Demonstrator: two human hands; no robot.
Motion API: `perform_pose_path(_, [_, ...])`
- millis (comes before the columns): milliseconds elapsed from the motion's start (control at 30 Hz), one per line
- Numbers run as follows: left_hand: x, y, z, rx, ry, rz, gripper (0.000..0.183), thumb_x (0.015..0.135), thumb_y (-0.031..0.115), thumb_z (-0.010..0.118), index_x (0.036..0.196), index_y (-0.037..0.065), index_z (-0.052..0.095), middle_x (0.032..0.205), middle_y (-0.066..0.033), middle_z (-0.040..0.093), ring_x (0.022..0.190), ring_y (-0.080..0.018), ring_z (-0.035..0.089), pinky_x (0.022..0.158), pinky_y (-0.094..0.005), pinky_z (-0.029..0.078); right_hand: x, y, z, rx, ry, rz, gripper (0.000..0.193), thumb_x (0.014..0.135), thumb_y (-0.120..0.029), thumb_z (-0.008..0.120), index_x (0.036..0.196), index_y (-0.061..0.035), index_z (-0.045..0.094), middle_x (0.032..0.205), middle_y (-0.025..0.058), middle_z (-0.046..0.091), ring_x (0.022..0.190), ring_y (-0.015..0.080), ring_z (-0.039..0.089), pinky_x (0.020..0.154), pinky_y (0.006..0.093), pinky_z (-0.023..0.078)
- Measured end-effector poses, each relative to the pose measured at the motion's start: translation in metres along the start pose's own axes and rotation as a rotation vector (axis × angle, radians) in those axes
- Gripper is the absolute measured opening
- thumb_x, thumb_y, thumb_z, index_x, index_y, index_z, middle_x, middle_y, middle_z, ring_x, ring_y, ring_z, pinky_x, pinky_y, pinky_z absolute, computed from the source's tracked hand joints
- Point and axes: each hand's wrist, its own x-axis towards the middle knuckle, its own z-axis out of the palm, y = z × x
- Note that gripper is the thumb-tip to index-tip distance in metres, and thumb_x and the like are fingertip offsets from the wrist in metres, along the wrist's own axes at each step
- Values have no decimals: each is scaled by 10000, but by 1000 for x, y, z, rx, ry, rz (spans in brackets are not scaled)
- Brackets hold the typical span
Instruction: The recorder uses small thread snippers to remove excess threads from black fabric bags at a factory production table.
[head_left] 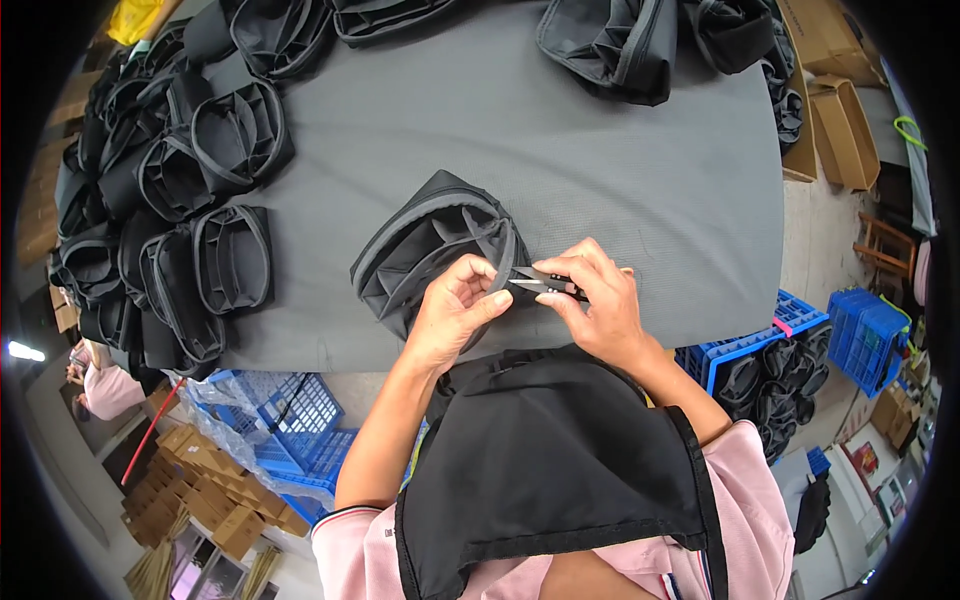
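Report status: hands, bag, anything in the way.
Left hand pinching black bag at its edge. Right hand holding snips, blades apart near that edge. Other black bags off left and far side; nothing blocking.

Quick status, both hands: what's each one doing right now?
Left hand: closed, pinching the rim of the black fabric pouch.
Right hand: closed, holding small black-handled metal snips, blades parted.

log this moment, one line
left hand: pinching black pouch | right hand: holding snips at pouch edge | gray table: other black pouches

A blue crate (856, 338) stands near, probably, a wooden stool (886, 236).
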Motion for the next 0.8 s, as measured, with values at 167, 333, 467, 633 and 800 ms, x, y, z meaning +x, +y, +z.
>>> perform_pose_path(167, [-1, -4, -2, 16, -5, -13, 211, 784, 80, 693, 905, 70, 521, 862, 0, 560, 806, -62, 520, 741, -217, 441, 4, 2, 3, -107, 51, -197, 237, 690, -99, 696, 919, -86, 638, 765, 35, 540, 593, 208, 549, 515, 328, 412])
perform_pose_path(333, [-2, -7, 3, 26, 27, 16, 193, 790, 112, 696, 877, 47, 537, 814, 6, 560, 724, -50, 513, 671, -198, 435, -3, 7, 5, -23, 77, -174, 226, 718, -88, 685, 938, -77, 634, 750, 31, 529, 578, 166, 530, 519, 280, 405])
perform_pose_path(467, [13, -11, 19, 234, 135, -149, 144, 802, 115, 675, 795, 34, 556, 735, 32, 560, 663, -28, 499, 609, -173, 402, -7, 22, 23, 875, -4, 476, 214, 806, -78, 631, 1014, -42, 596, 761, -15, 520, 598, 71, 493, 537, 213, 394])
perform_pose_path(633, [8, -7, 16, 404, 249, -54, 254, 804, 146, 619, 636, 39, 462, 596, 60, 399, 548, -27, 317, 464, -225, 255, -25, 24, 14, 856, 109, 582, 245, 815, -53, 604, 1048, -25, 533, 863, 10, 516, 657, 58, 490, 575, 211, 406])
perform_pose_path(800, [-10, 0, 6, 244, 242, -89, 274, 802, 105, 598, 580, 64, 443, 585, 77, 369, 531, -19, 301, 456, -224, 232, -11, 20, 13, 817, -22, 447, 220, 812, -31, 610, 1023, -7, 554, 901, 8, 478, 697, 54, 513, 593, 204, 428])
